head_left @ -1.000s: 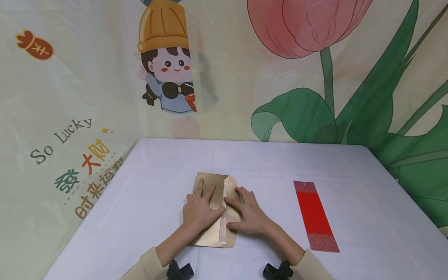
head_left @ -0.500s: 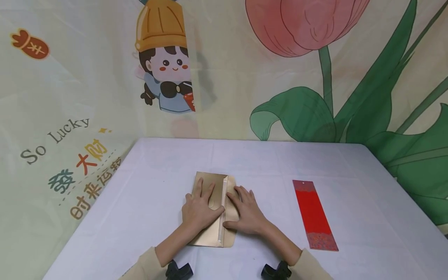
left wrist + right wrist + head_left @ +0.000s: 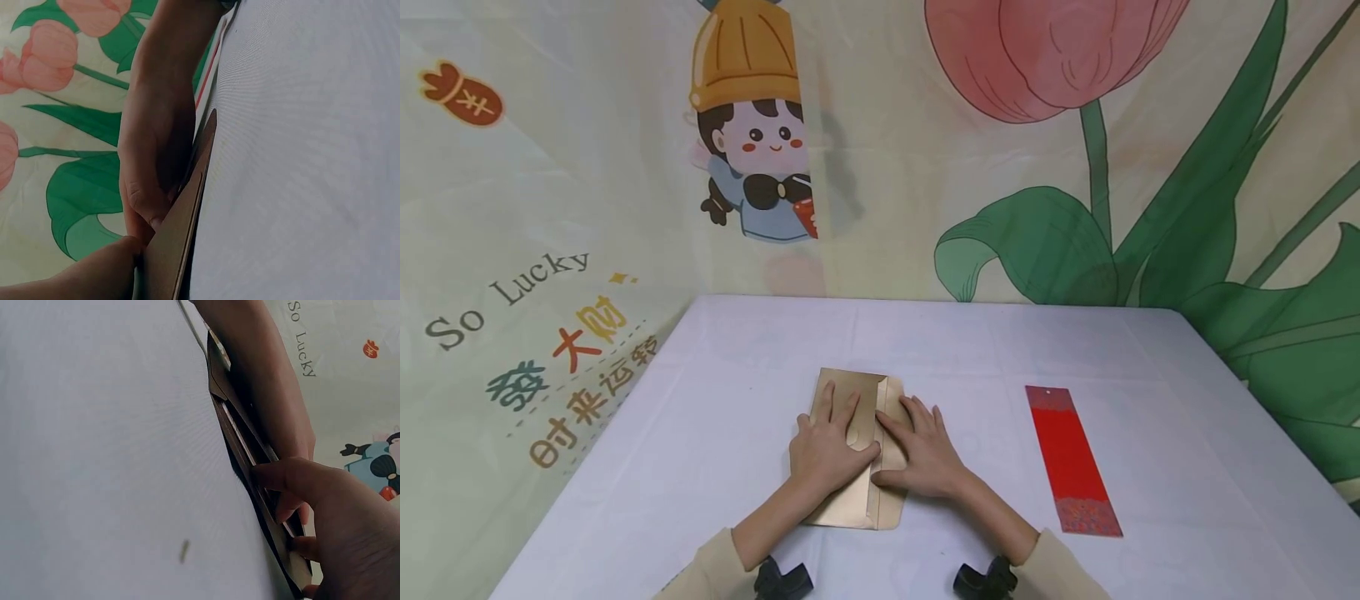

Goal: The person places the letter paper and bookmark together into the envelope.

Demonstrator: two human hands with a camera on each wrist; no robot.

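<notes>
A gold paper envelope [image 3: 850,510] lies flat on the white-covered table with its long flap [image 3: 891,510] on the right side. My left hand [image 3: 826,446] rests on the envelope body with fingers spread and the thumb by the flap's fold. Opposite it, my right hand [image 3: 928,454] presses on the flap, thumb and forefinger reaching to the fold line. The left wrist view catches the envelope [image 3: 178,237] edge-on, its near part slightly raised off the cloth. In the right wrist view, fingertips of the right hand [image 3: 350,525] touch the flap side; part of the fold is hidden.
To the right on the table [image 3: 970,358] lies a flat red strip [image 3: 1072,458] with patterned ends and a small hole at its top. A printed backdrop [image 3: 880,167] hangs behind the table's far edge. Black wrist mounts [image 3: 784,581] sit below the sleeves.
My right hand has slid slightly left, its thumb now at the fold. The pale strip along the fold has narrowed and is now barely visible. My left hand has stayed put.
</notes>
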